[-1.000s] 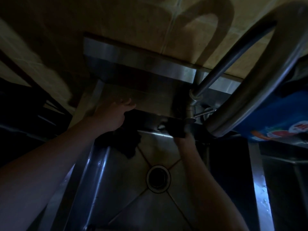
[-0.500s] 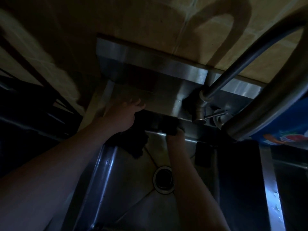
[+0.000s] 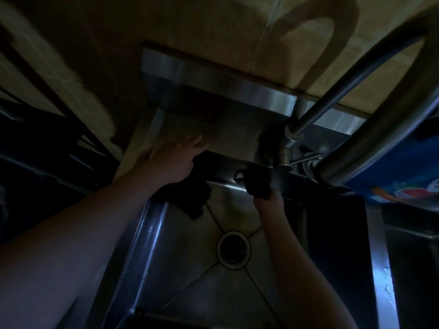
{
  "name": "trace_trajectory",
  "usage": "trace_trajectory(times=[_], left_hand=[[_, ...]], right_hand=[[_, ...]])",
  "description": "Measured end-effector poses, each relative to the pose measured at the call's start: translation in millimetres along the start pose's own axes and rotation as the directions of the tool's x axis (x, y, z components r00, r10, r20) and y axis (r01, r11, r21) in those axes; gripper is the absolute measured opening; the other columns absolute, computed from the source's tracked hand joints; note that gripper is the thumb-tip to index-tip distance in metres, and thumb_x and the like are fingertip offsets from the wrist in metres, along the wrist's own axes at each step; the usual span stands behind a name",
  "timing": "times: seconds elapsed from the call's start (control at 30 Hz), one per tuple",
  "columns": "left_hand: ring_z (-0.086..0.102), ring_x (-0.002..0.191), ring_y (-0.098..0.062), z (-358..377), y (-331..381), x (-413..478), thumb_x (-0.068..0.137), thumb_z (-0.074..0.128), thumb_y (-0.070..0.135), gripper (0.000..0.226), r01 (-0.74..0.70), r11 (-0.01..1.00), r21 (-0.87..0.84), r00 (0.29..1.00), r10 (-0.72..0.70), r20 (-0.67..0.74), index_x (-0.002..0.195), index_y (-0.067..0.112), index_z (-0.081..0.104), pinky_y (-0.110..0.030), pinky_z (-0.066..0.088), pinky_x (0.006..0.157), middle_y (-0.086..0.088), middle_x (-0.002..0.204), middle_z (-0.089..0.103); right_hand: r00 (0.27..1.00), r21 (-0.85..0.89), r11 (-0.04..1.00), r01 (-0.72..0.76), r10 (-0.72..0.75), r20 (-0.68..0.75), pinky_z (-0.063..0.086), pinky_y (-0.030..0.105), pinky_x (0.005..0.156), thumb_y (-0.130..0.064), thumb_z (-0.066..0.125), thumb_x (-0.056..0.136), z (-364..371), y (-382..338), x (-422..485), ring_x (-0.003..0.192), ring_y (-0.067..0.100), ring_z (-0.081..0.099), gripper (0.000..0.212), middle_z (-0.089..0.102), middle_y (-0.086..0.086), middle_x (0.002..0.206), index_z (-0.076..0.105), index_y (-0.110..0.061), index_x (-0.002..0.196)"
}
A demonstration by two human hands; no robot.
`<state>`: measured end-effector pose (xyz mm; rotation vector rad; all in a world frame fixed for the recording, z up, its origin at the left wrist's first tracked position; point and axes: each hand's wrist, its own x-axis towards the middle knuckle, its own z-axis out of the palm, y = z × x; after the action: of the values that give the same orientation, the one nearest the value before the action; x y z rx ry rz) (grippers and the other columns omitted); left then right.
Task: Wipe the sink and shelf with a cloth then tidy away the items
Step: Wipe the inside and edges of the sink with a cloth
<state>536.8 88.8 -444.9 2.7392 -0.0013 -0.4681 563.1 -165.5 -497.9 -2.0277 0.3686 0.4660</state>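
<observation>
The steel sink [image 3: 171, 245] is dim, with its drain [image 3: 234, 250] in the middle of the basin. My left hand [image 3: 179, 160] lies on the back ledge [image 3: 228, 141], fingers stretched forward, pressing a dark cloth [image 3: 190, 200] that hangs from under the palm into the basin. My right hand [image 3: 269, 203] reaches up to the back rim and grips a small dark object [image 3: 257, 184], either a sponge or a bunched cloth; I cannot tell which. It is just left of the tap base [image 3: 285, 155].
A thick curved tap spout [image 3: 384, 110] arches across the upper right, close to the camera. A blue printed package [image 3: 403, 172] sits at the right behind it. Tiled wall [image 3: 237, 32] rises behind the steel splashback [image 3: 213, 77]. Dark racks stand at the left.
The view has swung a little. Both hands stay at the back rim; the left hand keeps the cloth on the ledge, and the right hand shifted slightly along the rim.
</observation>
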Motion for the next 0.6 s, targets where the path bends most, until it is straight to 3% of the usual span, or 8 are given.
trace_trajectory(times=[0.1, 0.17, 0.23, 0.3, 0.33, 0.4, 0.5, 0.6], left_hand=[[0.004, 0.145, -0.025, 9, 2, -9, 0.09, 0.045, 0.013, 0.071, -0.002, 0.997, 0.077, 1.0, 0.003, -0.016, 0.149, 0.024, 0.007, -0.042, 0.013, 0.115, -0.004, 0.159, -0.003], [0.004, 0.145, -0.025, 16, 3, -19, 0.091, 0.045, 0.019, 0.07, 0.01, 0.994, 0.107, 0.997, -0.002, -0.075, 0.149, 0.025, 0.007, -0.045, 0.013, 0.116, -0.005, 0.159, -0.004], [0.005, 0.144, -0.026, 23, 1, -31, 0.09, 0.046, 0.022, 0.07, 0.034, 0.993, 0.112, 0.991, -0.019, -0.135, 0.148, 0.026, 0.009, -0.046, 0.013, 0.114, -0.004, 0.159, -0.002], [0.007, 0.144, -0.026, 30, -7, -43, 0.089, 0.048, 0.025, 0.069, 0.046, 0.988, 0.148, 0.984, -0.019, -0.176, 0.148, 0.024, 0.012, -0.048, 0.018, 0.111, -0.005, 0.159, 0.001], [0.007, 0.145, -0.026, 32, -13, -48, 0.09, 0.049, 0.025, 0.069, 0.051, 0.985, 0.165, 0.983, -0.02, -0.183, 0.148, 0.022, 0.013, -0.048, 0.02, 0.11, -0.006, 0.159, 0.002], [0.007, 0.145, -0.025, 38, -24, -55, 0.09, 0.047, 0.025, 0.066, 0.061, 0.981, 0.183, 0.983, -0.028, -0.179, 0.148, 0.019, 0.015, -0.046, 0.022, 0.11, -0.009, 0.158, 0.002], [0.003, 0.145, -0.025, 47, -29, -59, 0.092, 0.045, 0.026, 0.065, 0.056, 0.983, 0.172, 0.986, -0.027, -0.166, 0.148, 0.019, 0.014, -0.044, 0.019, 0.111, -0.01, 0.158, -0.002], [0.004, 0.145, -0.028, 52, -28, -57, 0.092, 0.045, 0.029, 0.065, 0.045, 0.986, 0.163, 0.98, -0.011, -0.2, 0.148, 0.019, 0.015, -0.045, 0.017, 0.112, -0.009, 0.158, 0.004]], right_hand=[[1.0, 0.069, 0.998, 0.0, 0.002, -0.03, 0.046, 0.022, 0.072, 0.0, 0.062, 0.085, -27, 11, -3, 0.092, 0.025, 0.059, 0.03, 0.064, 0.016, 0.103, 0.06, 0.0, 0.114], [0.995, 0.226, 0.97, -0.091, 0.081, 0.056, 0.044, 0.029, 0.08, 0.002, 0.062, 0.081, -35, 14, -4, 0.096, 0.027, 0.058, 0.035, 0.063, 0.023, 0.108, 0.058, 0.004, 0.116], [0.997, 0.308, 0.948, -0.082, 0.079, 0.025, 0.048, 0.027, 0.072, 0.002, 0.058, 0.084, -33, 18, -1, 0.088, 0.024, 0.058, 0.035, 0.062, 0.021, 0.1, 0.055, 0.004, 0.119], [0.967, 0.439, 0.874, -0.209, 0.251, -0.04, 0.05, 0.028, 0.054, 0.004, 0.055, 0.088, -25, 24, 6, 0.069, 0.022, 0.058, 0.032, 0.059, 0.015, 0.085, 0.054, -0.004, 0.119], [0.954, 0.42, 0.873, -0.247, 0.296, -0.055, 0.047, 0.025, 0.048, 0.005, 0.056, 0.087, -18, 30, 12, 0.061, 0.022, 0.057, 0.033, 0.059, 0.016, 0.081, 0.055, -0.005, 0.119], [0.97, 0.241, 0.947, -0.212, 0.234, -0.066, 0.043, 0.021, 0.044, 0.006, 0.057, 0.086, -4, 50, 24, 0.053, 0.021, 0.057, 0.033, 0.06, 0.017, 0.079, 0.058, -0.003, 0.117], [0.986, -0.138, 0.983, -0.121, 0.102, -0.135, 0.045, 0.025, 0.07, -0.002, 0.059, 0.085, 8, 78, 28, 0.092, 0.029, 0.065, 0.041, 0.067, 0.018, 0.103, 0.059, -0.007, 0.126], [0.998, -0.287, 0.957, -0.04, 0.022, -0.063, 0.044, 0.031, 0.083, 0.002, 0.05, 0.087, 20, 98, 31, 0.114, 0.033, 0.058, 0.048, 0.06, 0.019, 0.125, 0.053, -0.011, 0.133]])
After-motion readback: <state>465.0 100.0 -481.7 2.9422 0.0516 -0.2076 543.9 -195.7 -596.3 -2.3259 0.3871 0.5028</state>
